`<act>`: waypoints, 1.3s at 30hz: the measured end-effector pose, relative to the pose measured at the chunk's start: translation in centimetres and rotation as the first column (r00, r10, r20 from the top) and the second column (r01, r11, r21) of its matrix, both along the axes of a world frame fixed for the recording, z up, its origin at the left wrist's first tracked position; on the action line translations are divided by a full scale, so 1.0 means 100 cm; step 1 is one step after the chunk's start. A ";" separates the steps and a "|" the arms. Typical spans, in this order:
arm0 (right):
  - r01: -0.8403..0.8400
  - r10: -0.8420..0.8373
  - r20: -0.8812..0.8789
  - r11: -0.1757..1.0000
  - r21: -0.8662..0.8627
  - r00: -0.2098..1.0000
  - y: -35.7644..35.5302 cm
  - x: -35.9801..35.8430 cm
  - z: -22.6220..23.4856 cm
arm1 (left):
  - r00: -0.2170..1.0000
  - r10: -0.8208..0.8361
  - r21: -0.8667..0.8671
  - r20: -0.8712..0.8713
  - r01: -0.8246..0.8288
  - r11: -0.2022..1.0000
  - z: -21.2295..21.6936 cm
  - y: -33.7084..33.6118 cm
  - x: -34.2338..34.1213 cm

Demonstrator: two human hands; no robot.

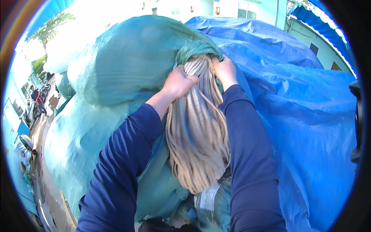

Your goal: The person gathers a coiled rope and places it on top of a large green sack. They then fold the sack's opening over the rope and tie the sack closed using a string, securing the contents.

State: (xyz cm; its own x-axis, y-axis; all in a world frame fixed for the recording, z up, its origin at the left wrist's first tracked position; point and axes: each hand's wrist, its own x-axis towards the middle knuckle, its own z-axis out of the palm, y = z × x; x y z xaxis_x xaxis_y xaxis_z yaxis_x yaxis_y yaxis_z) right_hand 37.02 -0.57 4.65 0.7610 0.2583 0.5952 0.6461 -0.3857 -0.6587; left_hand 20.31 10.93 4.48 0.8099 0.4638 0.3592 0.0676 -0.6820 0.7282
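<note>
A thick bundle of cream braided cords (pixel 199 135) hangs in long loops out of the gathered mouth of a big green woven sack (pixel 131 58). My left hand (pixel 179 82) is closed on the left side of the bundle near its top, thumb lying across the cords and the other fingers mostly hidden. At the right edge of the opening, my right hand (pixel 225 70) grips the sack's rim close beside the cords; its fingertips are partly tucked out of sight. The upper end of the bundle is hidden inside the sack.
A large blue tarpaulin (pixel 309 116) covers a heap on the right. More green sacking (pixel 89 143) bulges below and left. Under the cords lies a bag with a white label (pixel 208 198). Far left, a person (pixel 37 101) is near parked motorbikes along a narrow path.
</note>
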 end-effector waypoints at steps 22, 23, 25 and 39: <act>-0.243 0.198 0.173 0.923 0.298 0.965 -0.084 0.009 -0.069 | 0.943 -0.330 -0.196 0.043 0.332 0.923 -0.026 0.014 -0.026; -0.131 0.040 0.289 0.944 0.303 0.957 -0.084 -0.003 -0.078 | 0.970 -0.239 -0.190 0.031 0.241 0.952 -0.025 0.006 -0.025; 0.053 -0.203 0.357 0.921 0.386 0.912 -0.087 -0.032 -0.100 | 0.994 -0.106 0.032 -0.028 0.107 0.994 -0.015 -0.017 -0.023; -0.150 0.428 -0.138 0.574 0.805 0.893 -0.069 -0.036 -0.111 | 0.780 -0.234 0.815 -0.580 0.560 -0.151 -0.024 -0.102 0.000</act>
